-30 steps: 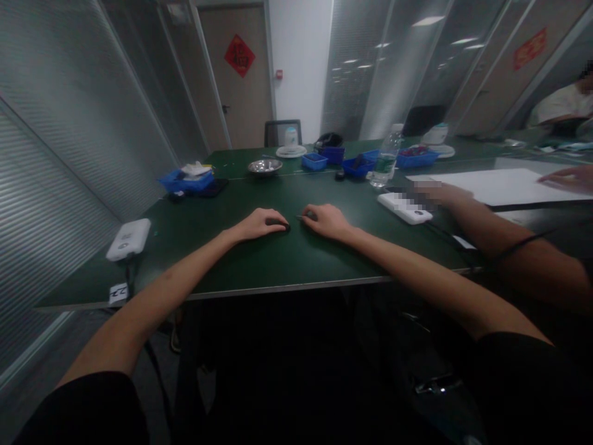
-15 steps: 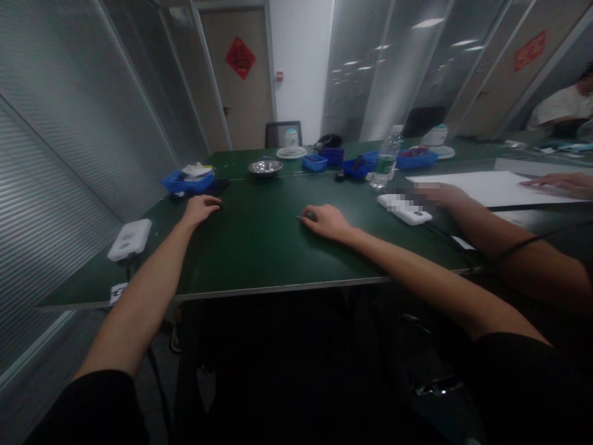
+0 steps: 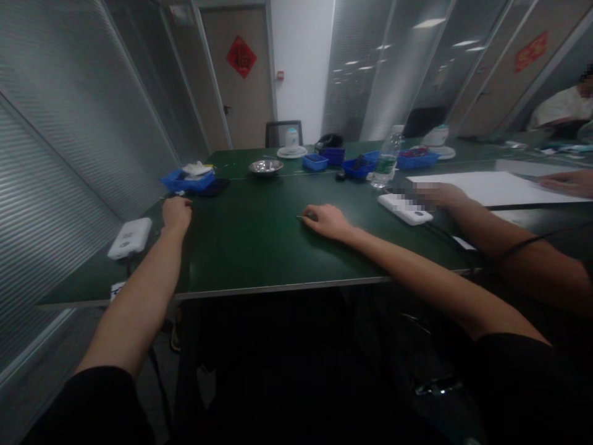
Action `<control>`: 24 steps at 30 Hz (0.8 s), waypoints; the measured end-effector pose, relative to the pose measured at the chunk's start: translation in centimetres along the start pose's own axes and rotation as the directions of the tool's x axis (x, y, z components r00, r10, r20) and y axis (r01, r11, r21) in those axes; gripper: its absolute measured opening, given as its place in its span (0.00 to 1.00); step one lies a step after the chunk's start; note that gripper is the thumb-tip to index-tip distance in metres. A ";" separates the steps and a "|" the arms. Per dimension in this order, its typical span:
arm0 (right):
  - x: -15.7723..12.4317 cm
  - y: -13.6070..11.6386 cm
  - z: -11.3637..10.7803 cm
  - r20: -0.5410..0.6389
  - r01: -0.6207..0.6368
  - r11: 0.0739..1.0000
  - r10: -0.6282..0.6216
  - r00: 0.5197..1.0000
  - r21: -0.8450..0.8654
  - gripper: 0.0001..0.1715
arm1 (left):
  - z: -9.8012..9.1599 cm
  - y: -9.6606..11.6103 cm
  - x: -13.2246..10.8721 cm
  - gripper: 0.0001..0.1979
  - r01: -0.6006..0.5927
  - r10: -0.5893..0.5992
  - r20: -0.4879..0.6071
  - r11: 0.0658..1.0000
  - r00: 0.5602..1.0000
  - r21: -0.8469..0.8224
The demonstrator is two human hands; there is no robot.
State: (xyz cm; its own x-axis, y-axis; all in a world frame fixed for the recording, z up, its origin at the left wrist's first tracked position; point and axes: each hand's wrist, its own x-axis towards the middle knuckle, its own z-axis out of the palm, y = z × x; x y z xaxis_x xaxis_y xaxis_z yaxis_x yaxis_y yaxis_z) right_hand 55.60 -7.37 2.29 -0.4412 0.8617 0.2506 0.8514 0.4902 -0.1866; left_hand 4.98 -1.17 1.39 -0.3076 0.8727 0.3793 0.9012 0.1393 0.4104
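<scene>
My left hand (image 3: pixel 176 214) is at the left of the green table (image 3: pixel 259 247), just in front of a blue tray (image 3: pixel 192 182) with white tissue in it. Its fingers are curled; a small dark item shows by the fingertips, too blurred to name. My right hand (image 3: pixel 327 221) rests on the table right of the middle. Its thumb and fingers are closed in a pinch, and the thin pale tip of a slender object (image 3: pixel 299 217) pokes out to the left. The rest of that object is hidden by the fingers.
A metal bowl (image 3: pixel 265 167), small blue baskets (image 3: pixel 315 162) and a water bottle (image 3: pixel 386 159) stand farther back. White power banks (image 3: pixel 132 238) (image 3: pixel 404 210) lie left and right. On the right, another person's hands (image 3: pixel 447 196) rest by white paper (image 3: pixel 482 185).
My left hand has moved left, from the open tabletop to beside the blue tray. My right hand has stayed in place with its pinch unchanged. The co-worker's far hand has shifted slightly right.
</scene>
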 end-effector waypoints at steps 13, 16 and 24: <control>-0.2 -0.3 -0.5 0.022 0.003 1.000 -0.003 1.000 0.006 0.20 | -0.2 0.3 0.5 0.15 0.233 -0.246 -0.051 0.954 0.968 -0.190; -0.1 -0.2 -0.4 0.023 0.002 1.000 -0.002 1.000 -0.003 0.19 | -0.2 0.2 0.5 0.16 0.305 -0.320 -0.028 0.923 0.947 -0.236; 0.0 0.1 0.0 0.016 0.006 1.000 -0.006 1.000 -0.007 0.20 | -0.4 0.0 0.1 0.16 0.346 -0.363 -0.027 0.906 0.932 -0.243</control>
State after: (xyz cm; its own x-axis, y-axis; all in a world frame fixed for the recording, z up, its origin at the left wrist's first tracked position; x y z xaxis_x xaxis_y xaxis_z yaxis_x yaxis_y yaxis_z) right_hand 55.68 -7.37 2.30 -0.4505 0.8609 0.2364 0.8508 0.4942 -0.1786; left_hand 4.81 -1.23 1.77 -0.6217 0.7496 0.2272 0.6365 0.3144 0.7043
